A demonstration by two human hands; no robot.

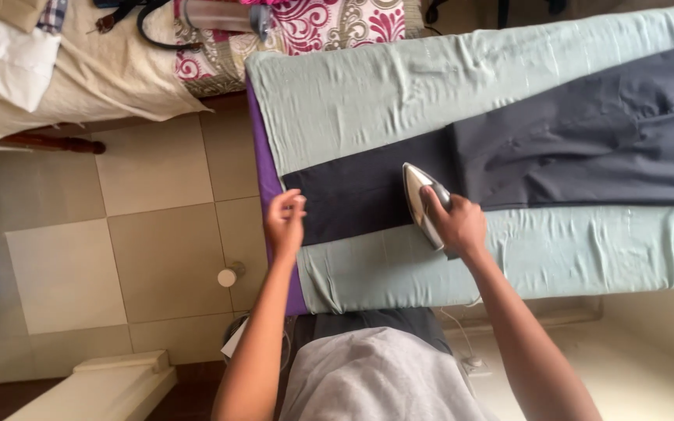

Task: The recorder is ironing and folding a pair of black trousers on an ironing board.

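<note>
Trousers [587, 140] cut off right; right hand [455, 224] hides iron [417, 191] handle.

Trousers [587, 132] run off right edge — waist unseen.
</note>
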